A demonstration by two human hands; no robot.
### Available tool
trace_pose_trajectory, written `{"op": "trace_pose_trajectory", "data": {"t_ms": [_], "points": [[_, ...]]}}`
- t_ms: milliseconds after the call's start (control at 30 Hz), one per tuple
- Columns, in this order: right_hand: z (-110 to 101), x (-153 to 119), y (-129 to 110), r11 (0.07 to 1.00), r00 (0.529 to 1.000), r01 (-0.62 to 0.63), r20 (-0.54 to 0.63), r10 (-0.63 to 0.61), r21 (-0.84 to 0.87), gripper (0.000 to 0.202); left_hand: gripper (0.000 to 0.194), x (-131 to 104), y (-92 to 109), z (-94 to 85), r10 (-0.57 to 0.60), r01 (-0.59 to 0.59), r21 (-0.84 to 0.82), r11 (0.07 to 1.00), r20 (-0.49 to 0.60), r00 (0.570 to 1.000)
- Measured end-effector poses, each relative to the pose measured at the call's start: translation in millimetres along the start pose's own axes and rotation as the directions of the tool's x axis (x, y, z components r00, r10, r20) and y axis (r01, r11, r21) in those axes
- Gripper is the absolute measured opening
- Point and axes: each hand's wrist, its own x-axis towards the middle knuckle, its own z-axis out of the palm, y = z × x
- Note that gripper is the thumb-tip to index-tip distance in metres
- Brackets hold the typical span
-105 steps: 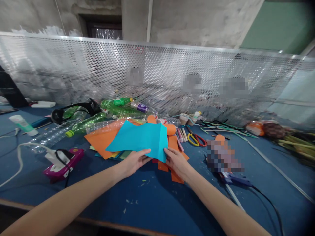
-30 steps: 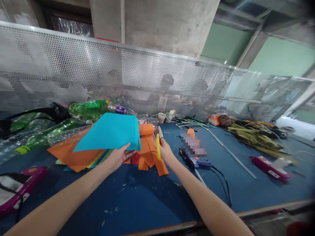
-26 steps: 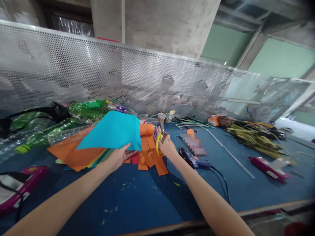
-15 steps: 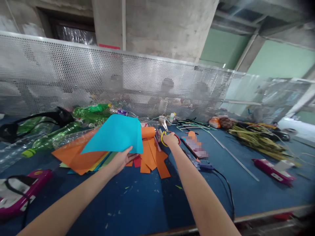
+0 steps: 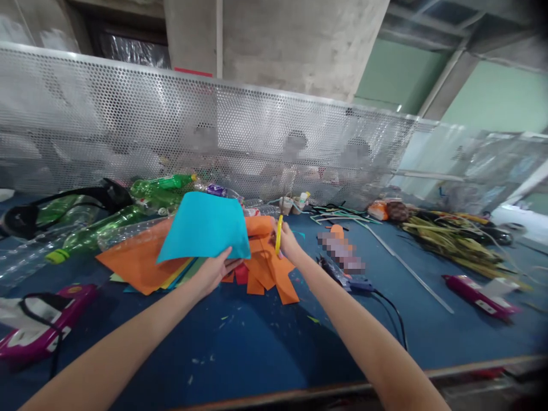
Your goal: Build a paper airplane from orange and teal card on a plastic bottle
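A bright blue sheet of paper (image 5: 203, 225) is pinched at its near right corner by my left hand (image 5: 218, 269), thumb on top and fingers beneath. It curves above a pile of orange paper (image 5: 139, 260). My right hand (image 5: 287, 242) grips yellow-handled scissors (image 5: 279, 234), held upright and apart from the blue sheet; their blades are hard to make out. Below and between the hands lie cut orange strips (image 5: 276, 279) and a bit of red paper (image 5: 241, 274). A roll of orange paper (image 5: 260, 224) sits just right of the blue sheet.
Green plastic bottles (image 5: 100, 231) and a black strap (image 5: 109, 197) lie at left. Magenta devices stand on both sides, one at right (image 5: 479, 297). A dark cable (image 5: 396, 314), thin strips (image 5: 385, 245) and dried leaves (image 5: 449, 245) lie at right. A perforated metal screen (image 5: 257, 131) runs behind.
The scissors have turned in my right hand, from blades pointing up and away to handles seen edge-on. The blue sheet has tilted and shifted slightly right with my left hand.
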Motion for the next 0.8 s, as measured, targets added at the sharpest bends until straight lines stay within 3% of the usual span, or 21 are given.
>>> {"op": "trace_pose_trajectory", "data": {"t_ms": [33,133,333,500,600,700,800], "points": [[7,-10,3,0.998,0.997,-0.047,0.06,0.044,0.036,0.03,0.019,1,1,0.5,0.007,-0.007,-0.009,1.0,-0.019,1.0],[24,-41,10,0.978,0.958,-0.172,0.252,0.139,0.117,0.055,0.015,3,9,3.2,0.046,-0.049,-0.036,0.998,-0.089,0.995],[35,-84,-1,0.938,0.84,-0.3,0.515,0.174,0.172,0.059,0.009,2,40,7.9,0.137,-0.148,-0.073,0.986,-0.14,0.981],[37,-100,-9,0.954,0.818,-0.292,0.534,0.214,0.065,0.058,0.013,-3,66,10.9,0.246,-0.263,-0.152,0.953,-0.121,0.962],[40,-105,-5,0.957,0.801,-0.289,0.547,0.242,-0.001,0.06,0.013,-8,75,14.0,0.243,-0.274,-0.189,0.943,-0.17,0.955],[42,-109,-2,0.967,0.802,-0.252,0.553,0.228,-0.034,0.06,0.01,-12,77,18.2,0.237,-0.277,-0.177,0.945,-0.216,0.947],[42,-112,-1,0.99,0.826,-0.143,0.548,0.13,-0.019,0.056,0.008,-16,72,23.8,0.254,-0.291,-0.15,0.945,-0.227,0.94]]}}
